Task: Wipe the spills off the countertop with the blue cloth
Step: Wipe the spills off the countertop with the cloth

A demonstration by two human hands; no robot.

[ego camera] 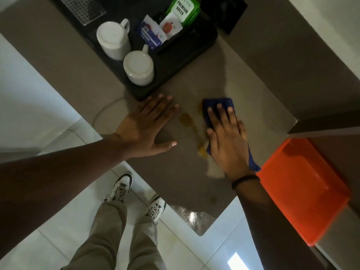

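A grey-brown worktop [243, 78] juts out over a floor of pale glossy tiles [64, 227], seen from above by a person standing at its edge in khaki trousers [109, 236] and white laced trainers [121, 187]. The right hand [227, 141], a dark band [244, 180] at its wrist, lies flat on the blue cloth [218, 103], fingers [220, 112] spread slightly apart and pressing the cloth to the worktop rather than gripping it; a corner of the cloth shows behind the wrist. Yellowish-brown spills [186, 118] dot the surface just left of the cloth, with another patch [202, 151] touching the cloth's near edge. The left hand [145, 125] rests palm-down on the worktop beside the spills, fingers extended and apart, holding nothing. Just beyond it sits a black tray [187, 55] carrying two white mugs, one [114, 39] behind the other [139, 68], both turned upside down. A compartment of the tray holds sachets: a blue-and-white packet [149, 34], a white one with an orange emblem [169, 26], and a green pack [184, 9] lettered "PREMIUM GREEN". A perforated metal grille [83, 8] lies at the far left corner. An orange lidded bin [303, 188] stands against the worktop's right side, below its level. A thin white cable [105, 110] curves across the worktop near the tray.
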